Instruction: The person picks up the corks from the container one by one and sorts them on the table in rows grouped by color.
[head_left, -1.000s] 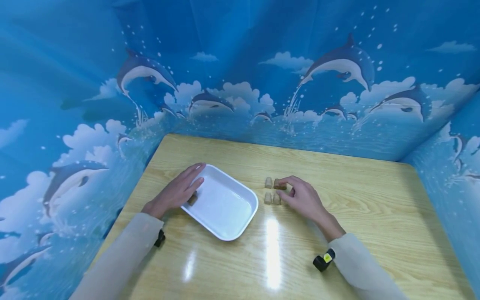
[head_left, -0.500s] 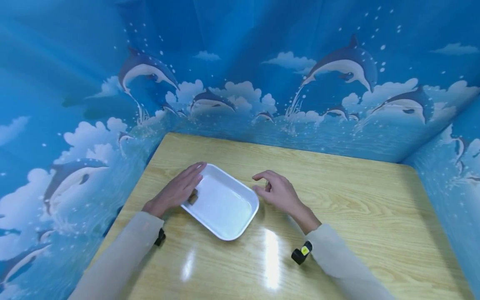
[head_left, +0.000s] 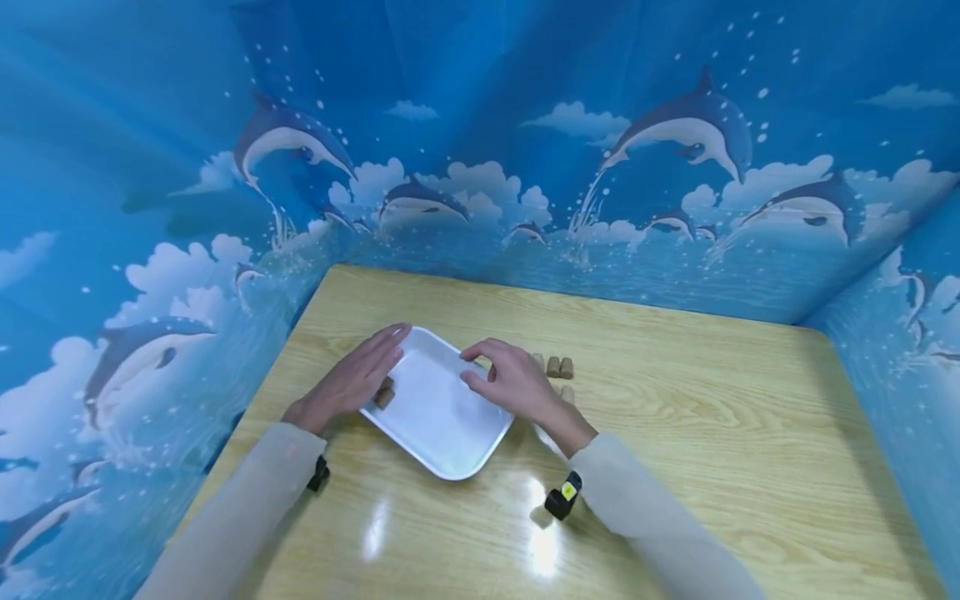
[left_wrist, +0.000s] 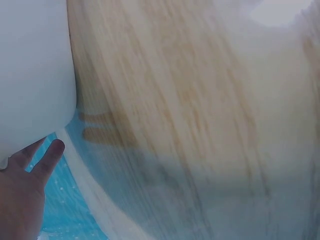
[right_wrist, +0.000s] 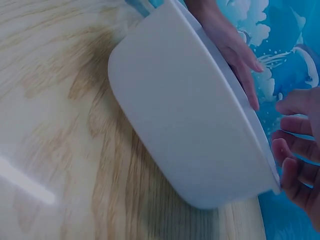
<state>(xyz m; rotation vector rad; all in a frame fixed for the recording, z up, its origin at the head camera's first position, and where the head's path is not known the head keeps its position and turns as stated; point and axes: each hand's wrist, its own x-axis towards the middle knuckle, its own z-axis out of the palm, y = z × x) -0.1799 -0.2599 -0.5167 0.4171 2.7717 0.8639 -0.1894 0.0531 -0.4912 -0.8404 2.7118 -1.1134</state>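
Note:
A white tray [head_left: 442,417] lies angled on the table. My left hand [head_left: 348,379] rests along its left rim with fingers extended; the left wrist view shows the hand [left_wrist: 25,185] at the tray's outer edge. Brown cork-like pieces [head_left: 384,393] lie in the tray beside that hand, partly covered. Over the tray's right side hovers my right hand [head_left: 513,383], thumb and forefinger bent toward each other. No piece shows at its fingertips, and in the right wrist view the bent fingers [right_wrist: 292,182] hide whether anything is held.
To the right of the tray stand several cork-like pieces, brown ones [head_left: 560,367] and paler ones [head_left: 567,394], some behind my right hand. The wooden table [head_left: 712,450] backs onto a blue dolphin-printed curtain [head_left: 480,242], which also flanks it.
My right hand has moved left, from among the cork-like pieces on the table to above the tray. The left hand has stayed at the tray's rim.

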